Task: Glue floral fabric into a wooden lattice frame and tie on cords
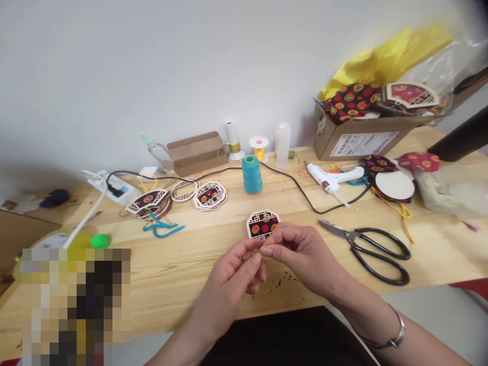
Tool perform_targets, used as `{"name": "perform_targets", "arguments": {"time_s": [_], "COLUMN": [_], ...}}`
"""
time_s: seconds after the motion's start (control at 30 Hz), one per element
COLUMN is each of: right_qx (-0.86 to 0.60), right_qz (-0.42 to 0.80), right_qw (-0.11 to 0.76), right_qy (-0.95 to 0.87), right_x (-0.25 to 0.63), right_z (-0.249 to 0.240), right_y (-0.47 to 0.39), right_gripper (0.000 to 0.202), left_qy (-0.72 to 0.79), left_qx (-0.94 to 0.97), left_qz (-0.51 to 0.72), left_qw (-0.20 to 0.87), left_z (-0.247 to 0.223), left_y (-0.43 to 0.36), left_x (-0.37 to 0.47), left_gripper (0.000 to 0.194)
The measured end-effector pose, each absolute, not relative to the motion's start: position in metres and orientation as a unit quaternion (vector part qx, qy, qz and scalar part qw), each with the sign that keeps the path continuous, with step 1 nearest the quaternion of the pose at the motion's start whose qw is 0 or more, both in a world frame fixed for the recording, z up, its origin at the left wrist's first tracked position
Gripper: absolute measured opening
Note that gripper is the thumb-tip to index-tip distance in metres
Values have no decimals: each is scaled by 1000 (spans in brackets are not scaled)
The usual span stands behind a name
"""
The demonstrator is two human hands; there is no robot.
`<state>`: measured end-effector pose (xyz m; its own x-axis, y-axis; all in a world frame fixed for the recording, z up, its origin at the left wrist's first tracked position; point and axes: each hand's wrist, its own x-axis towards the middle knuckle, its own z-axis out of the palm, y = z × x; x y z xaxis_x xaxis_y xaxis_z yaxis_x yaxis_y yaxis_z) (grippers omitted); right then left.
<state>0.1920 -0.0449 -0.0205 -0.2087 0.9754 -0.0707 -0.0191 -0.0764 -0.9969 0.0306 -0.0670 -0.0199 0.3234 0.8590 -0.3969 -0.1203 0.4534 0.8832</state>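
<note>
My left hand (238,274) and my right hand (292,249) meet fingertip to fingertip above the front of the wooden table. Both are closed in a pinch. A tiny yellowish bit shows between the fingertips, too small to name. Just behind my fingers lies a wooden lattice ornament (263,223) backed with black, red-flowered fabric, its near edge partly hidden by my right hand. To the right rest black-handled scissors (353,236), blades pointing away to the left. Farther back stands a teal thread cone (252,175), apart from both hands.
A white glue gun (333,178) trails a black cord across the table (183,274). More ornaments (211,196) lie at left, near a power strip (118,190). A cardboard box (354,137) stuffed with fabric stands back right. A yellow spool (259,150) and bottle (282,145) line the wall.
</note>
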Motion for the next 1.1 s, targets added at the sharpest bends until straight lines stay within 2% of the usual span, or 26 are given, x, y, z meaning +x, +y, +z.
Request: {"name": "perform_targets", "arguments": {"time_s": [0.13, 0.2, 0.33, 0.4, 0.57, 0.77, 0.87, 0.93, 1.1], "right_qx": [-447, -445, -494, -537, -540, -488, -468, -471, -483], "right_qz": [591, 585, 474, 377, 189, 79, 79, 125, 301], "right_qw": [429, 428, 414, 362, 129, 21, 9, 27, 153], "right_qy": [-516, -525, -599, -662, -810, -869, -880, -873, -808], "right_x": [191, 192, 198, 202, 202, 194, 196, 201, 213], "right_z": [-21, -22, -26, -29, -34, -36, -34, -31, -13], "right_y": [-46, -46, -47, -52, -76, -93, -88, -81, -63], "right_gripper": [22, 22, 17, 13, 13, 15, 19, 17, 19], "left_qy": [490, 494, 496, 500, 492, 473, 475, 482, 497], "left_qx": [448, 457, 421, 391, 343, 340, 351, 364, 403], "left_qz": [334, 331, 376, 416, 517, 593, 581, 555, 460], "left_qw": [669, 662, 659, 651, 610, 557, 560, 572, 616], "left_z": [-19, -19, -20, -19, -9, -1, -3, -7, -18], "left_y": [-66, -66, -65, -65, -61, -56, -55, -56, -57], "left_x": [32, 32, 29, 25, 13, 6, 7, 9, 20], "left_gripper": [15, 16, 17, 15, 10, 4, 5, 10, 18]}}
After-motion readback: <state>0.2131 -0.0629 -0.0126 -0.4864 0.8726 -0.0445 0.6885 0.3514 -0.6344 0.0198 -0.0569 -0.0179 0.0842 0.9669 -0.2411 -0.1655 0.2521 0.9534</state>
